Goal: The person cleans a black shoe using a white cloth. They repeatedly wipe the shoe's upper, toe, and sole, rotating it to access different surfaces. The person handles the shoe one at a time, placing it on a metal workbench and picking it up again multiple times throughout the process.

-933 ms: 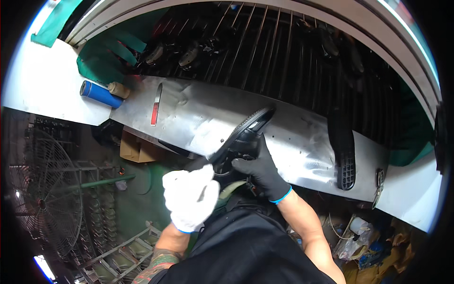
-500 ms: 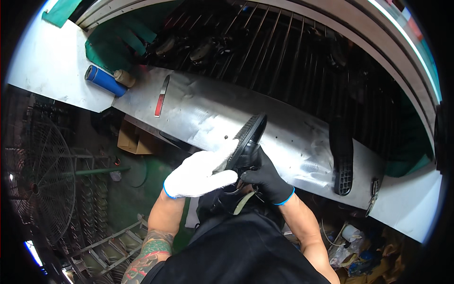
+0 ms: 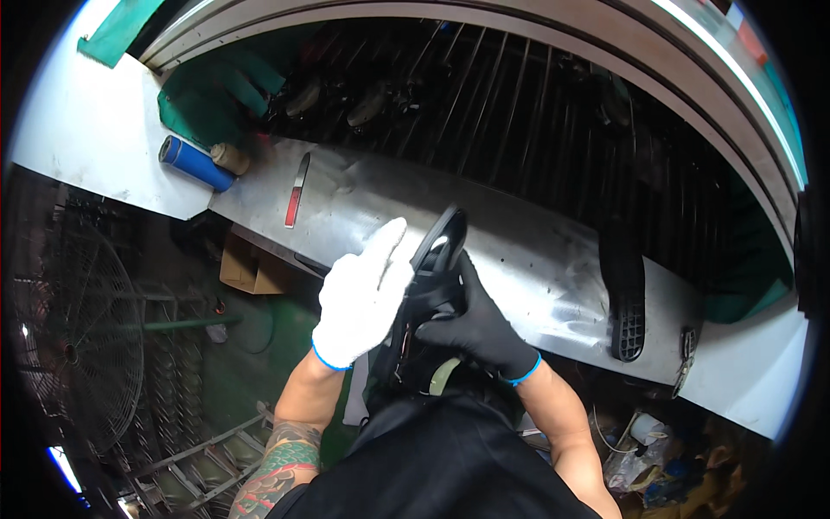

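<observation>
A black shoe (image 3: pixel 443 245) points toe-up in front of my body, its upper glossy and its sole edge turned to the left. My right hand (image 3: pixel 478 327), in a black glove with a blue cuff, is closed around the shoe's right side. On the other side my left hand (image 3: pixel 361 296), in a white glove, lies flat with its fingers stretched along the sole. Below the hands a pale green lining patch (image 3: pixel 444 375) shows in the shoe's dark opening; much of that part is hidden by the gloves and dark clothing.
Ahead is a metal ledge (image 3: pixel 536 285) bearing a red-handled knife (image 3: pixel 296 195), a black shoe sole (image 3: pixel 628 303) and a metal tool (image 3: pixel 685 363). Behind it, dark roller bars carry several shoes. A blue roll (image 3: pixel 195 162) lies left; a large fan (image 3: pixel 82 333) stands lower left.
The shoe has turned so that more of its upper shows and less of its tread. My left hand has straightened its fingers upward along the sole; my right hand keeps hold.
</observation>
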A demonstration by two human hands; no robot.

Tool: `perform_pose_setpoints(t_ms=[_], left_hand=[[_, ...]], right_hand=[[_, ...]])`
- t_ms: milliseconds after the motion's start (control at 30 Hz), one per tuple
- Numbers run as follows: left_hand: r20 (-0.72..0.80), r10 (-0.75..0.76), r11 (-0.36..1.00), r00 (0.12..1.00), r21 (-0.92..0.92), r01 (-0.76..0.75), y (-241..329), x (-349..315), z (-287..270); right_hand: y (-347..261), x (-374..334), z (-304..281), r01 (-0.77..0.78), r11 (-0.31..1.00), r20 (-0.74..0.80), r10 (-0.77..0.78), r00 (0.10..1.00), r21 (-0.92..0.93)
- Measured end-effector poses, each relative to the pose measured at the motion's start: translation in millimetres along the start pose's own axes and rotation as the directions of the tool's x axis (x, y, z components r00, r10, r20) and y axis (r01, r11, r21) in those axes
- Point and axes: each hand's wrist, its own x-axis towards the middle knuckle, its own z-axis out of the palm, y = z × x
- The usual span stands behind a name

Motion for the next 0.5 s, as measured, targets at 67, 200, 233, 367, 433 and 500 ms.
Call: perform_pose_setpoints(t_ms=[67,200,233,367,433,500], left_hand=[[0.031,0.067,0.99,0.997,0.12,-0.07,0.6,3.4,-2.8],[0.179,-0.042,0.999,0.983,0.011,0.041,2.6,7.1,-10.1],[0.169,-0.101,0.982,0.98,-0.139,0.125,-0.7,6.3,-7.7],[0.307,-0.298,0.843,0.904,-0.359,0.4,19.6,25.3,-23.5],[0.192,-0.254,0.82,0.948,-0.477,0.316,17.2,24.1,-26.2],[-0.076,-0.173,0.8,0.982,-0.592,0.095,13.3,11.8,-19.5]], right_hand=[[-2.2,0.9,0.2,0.05,0.976,0.0,-0.051,0.999,-0.21],[-16.0,-5.5,3.1,-0.064,0.936,-0.061,0.046,0.997,-0.346],[-19.1,-7.3,4.6,-0.043,0.927,-0.048,0.027,0.998,-0.372],[-27.7,-10.1,15.8,0.015,0.88,-0.011,-0.024,1.0,-0.474],[-11.8,-8.8,3.2,0.101,0.972,-0.053,-0.115,0.992,-0.212],[17.9,0.6,-16.0,0.059,0.953,-0.123,-0.023,0.992,0.297]])
